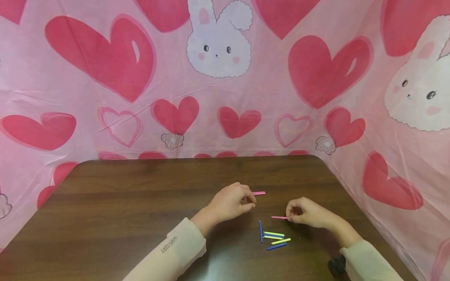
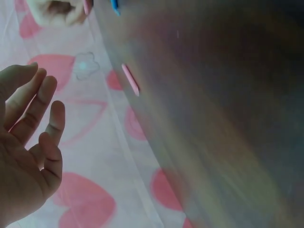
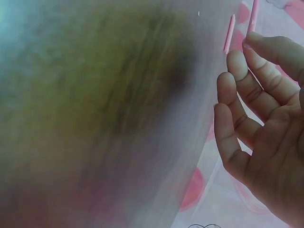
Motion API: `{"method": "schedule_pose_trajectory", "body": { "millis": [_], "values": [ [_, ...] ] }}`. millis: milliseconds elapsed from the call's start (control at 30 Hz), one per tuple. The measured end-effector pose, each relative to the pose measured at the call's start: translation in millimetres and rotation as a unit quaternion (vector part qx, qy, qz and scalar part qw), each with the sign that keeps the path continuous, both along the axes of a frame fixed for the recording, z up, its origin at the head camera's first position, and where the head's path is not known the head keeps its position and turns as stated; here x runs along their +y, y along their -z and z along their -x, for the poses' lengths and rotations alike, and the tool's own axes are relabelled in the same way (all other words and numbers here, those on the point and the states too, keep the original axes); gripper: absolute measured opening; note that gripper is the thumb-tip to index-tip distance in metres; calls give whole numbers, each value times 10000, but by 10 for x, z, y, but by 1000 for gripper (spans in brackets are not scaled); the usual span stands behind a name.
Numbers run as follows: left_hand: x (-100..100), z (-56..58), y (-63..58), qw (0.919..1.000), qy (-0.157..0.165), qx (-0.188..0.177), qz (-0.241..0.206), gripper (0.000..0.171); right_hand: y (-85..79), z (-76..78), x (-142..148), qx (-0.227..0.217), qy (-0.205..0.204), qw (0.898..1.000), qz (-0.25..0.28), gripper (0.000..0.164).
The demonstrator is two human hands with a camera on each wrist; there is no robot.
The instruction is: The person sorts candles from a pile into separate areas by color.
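Observation:
My right hand (image 1: 309,212) pinches a thin pink stick (image 1: 279,217) by one end between thumb and index finger. The same held stick (image 3: 254,16) points away from the fingertips in the right wrist view. My left hand (image 1: 230,201) hovers above the table, fingers loosely bent, with nothing between them. Just beyond its fingertips lies more pink stick (image 1: 259,193); one or two side by side, I cannot tell. In the left wrist view a pink stick (image 2: 130,80) lies apart from the left hand (image 2: 28,137).
Nearer the body are several blue and yellow sticks: an upright-running blue stick (image 1: 261,232), a yellow stick (image 1: 281,241) and a blue stick (image 1: 276,246). A dark object (image 1: 337,266) sits by the right sleeve. Heart-patterned cloth (image 1: 225,89) hangs behind the brown table (image 1: 123,203).

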State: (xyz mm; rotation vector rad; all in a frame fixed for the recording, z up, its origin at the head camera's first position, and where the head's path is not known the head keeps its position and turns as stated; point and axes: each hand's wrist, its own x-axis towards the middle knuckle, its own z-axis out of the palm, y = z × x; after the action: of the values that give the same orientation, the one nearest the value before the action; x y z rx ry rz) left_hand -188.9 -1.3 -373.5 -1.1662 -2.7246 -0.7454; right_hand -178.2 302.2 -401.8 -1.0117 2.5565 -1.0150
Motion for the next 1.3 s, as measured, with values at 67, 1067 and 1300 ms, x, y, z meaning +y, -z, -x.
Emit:
{"method": "schedule_pose_trajectory", "body": {
  "millis": [67,1067,1300],
  "values": [
    [20,-55,11,9999,66,30,83,6,-9,37,-11,36,12,10000,-36,8],
    [216,-443,182,9896,840,-35,1167,2,-8,386,-240,-152,374,9991,-122,5],
    [275,-496,204,9850,997,-195,1394,3,34,508,-296,-83,389,9990,-220,5]
  ]
}}
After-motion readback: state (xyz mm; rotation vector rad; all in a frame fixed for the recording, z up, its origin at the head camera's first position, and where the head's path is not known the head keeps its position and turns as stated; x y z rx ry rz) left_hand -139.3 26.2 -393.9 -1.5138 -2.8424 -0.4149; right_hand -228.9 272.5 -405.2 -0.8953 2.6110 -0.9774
